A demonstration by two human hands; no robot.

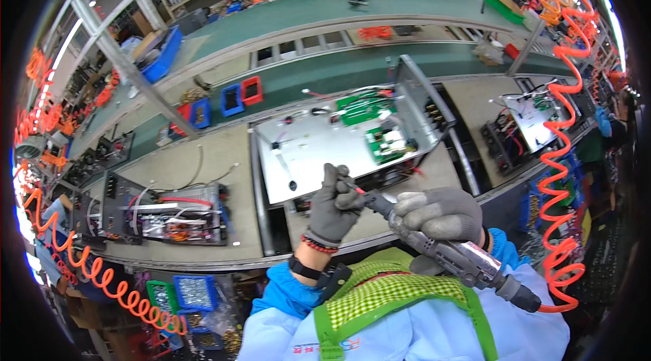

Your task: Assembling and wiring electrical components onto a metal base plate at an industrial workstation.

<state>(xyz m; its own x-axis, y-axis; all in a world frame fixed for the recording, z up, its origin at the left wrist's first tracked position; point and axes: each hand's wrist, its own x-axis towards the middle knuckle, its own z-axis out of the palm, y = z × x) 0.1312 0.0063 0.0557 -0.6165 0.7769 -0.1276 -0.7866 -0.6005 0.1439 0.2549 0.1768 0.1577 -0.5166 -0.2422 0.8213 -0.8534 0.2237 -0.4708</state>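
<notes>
My right hand (441, 214), in a grey glove, is wrapped round a pneumatic screwdriver (434, 247). The tool lies slantwise before my chest, its tip up and to the left, with a coiled orange air hose (566, 246) joined to its rear end. At the tip, the gloved fingers of my left hand (334, 206) are pinched together; what they hold, if anything, is too small to make out. Just beyond both hands rests an open metal chassis (305, 151) with a flat silvery panel, green circuit boards (366, 110) and a raised side plate (415, 90).
To the left another opened unit (183, 215) with loose cables lies on the bench. A further one (529, 124) stands at the right. Small blue bins (231, 98) and a red bin (251, 90) line the far side. Bins of screws (195, 291) sit low at the left.
</notes>
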